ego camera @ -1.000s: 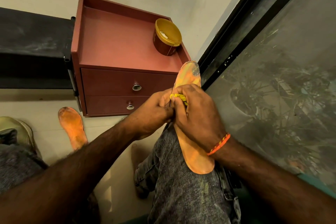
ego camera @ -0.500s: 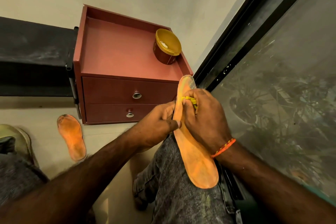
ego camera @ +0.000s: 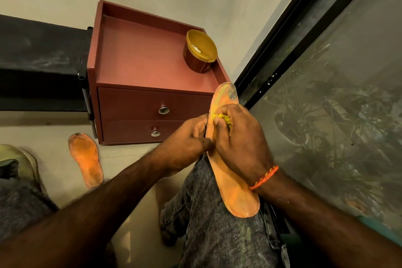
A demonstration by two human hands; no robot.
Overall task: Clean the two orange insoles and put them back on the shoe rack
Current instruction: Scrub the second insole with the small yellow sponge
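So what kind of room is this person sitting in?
Probably a corner of a home, near an entrance or balcony door. A small red drawer cabinet stands against the wall, a glass sliding door shows plants outside, and a shoe and an orange insole lie on the tiled floor.

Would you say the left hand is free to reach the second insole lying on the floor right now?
Probably not yet: the left hand grips the edge of the insole on the lap, though nothing blocks the floor insole.

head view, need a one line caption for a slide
Right hand rubs a yellow cloth on an orange insole steadied by the left hand.
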